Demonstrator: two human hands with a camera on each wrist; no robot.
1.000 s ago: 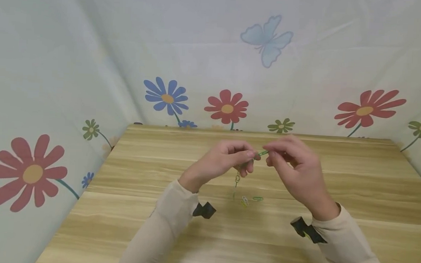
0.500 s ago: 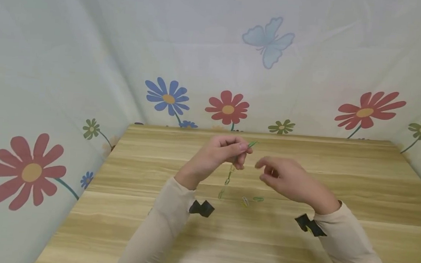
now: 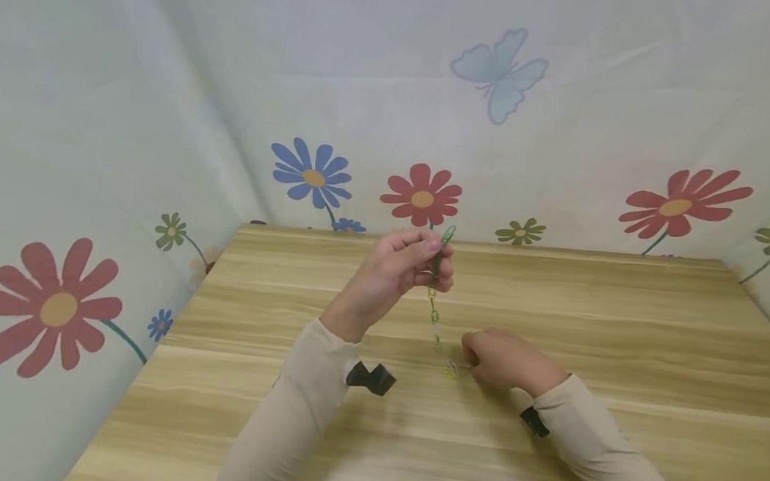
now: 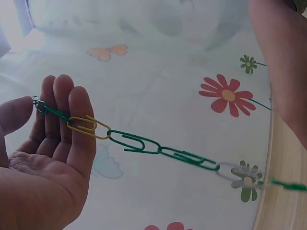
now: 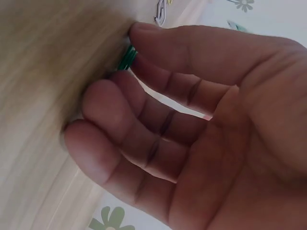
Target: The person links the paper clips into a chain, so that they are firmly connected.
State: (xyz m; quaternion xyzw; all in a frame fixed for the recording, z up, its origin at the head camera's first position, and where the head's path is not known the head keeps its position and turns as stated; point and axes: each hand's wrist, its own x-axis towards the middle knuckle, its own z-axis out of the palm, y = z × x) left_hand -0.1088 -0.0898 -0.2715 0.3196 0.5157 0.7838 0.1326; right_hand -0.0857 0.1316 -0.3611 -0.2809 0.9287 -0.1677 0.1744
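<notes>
A chain of linked paper clips (image 3: 435, 316) hangs from my left hand (image 3: 392, 274), raised over the far part of the table. Thumb and fingertips pinch it near its upper end, with a green clip standing above them. The left wrist view shows green, yellow (image 4: 88, 127) and white clips in the chain, its far end blurred. Down at the tabletop is my right hand (image 3: 513, 360), its thumb and forefinger pinching a loose green paper clip (image 5: 127, 58), partly covered by the fingertips. Beside those fingertips lie a white paper clip (image 5: 160, 13) and a yellow one.
The wooden table (image 3: 281, 425) reaches back to a pale cloth backdrop (image 3: 342, 69) printed with flowers and a butterfly. Another cloth wall runs along the left side. Black wrist mounts (image 3: 371, 379) sit at both sleeves.
My right hand has left the chain's end and come down to the loose green clip on the table. My left hand has risen slightly and moved left with the chain, which hangs lower.
</notes>
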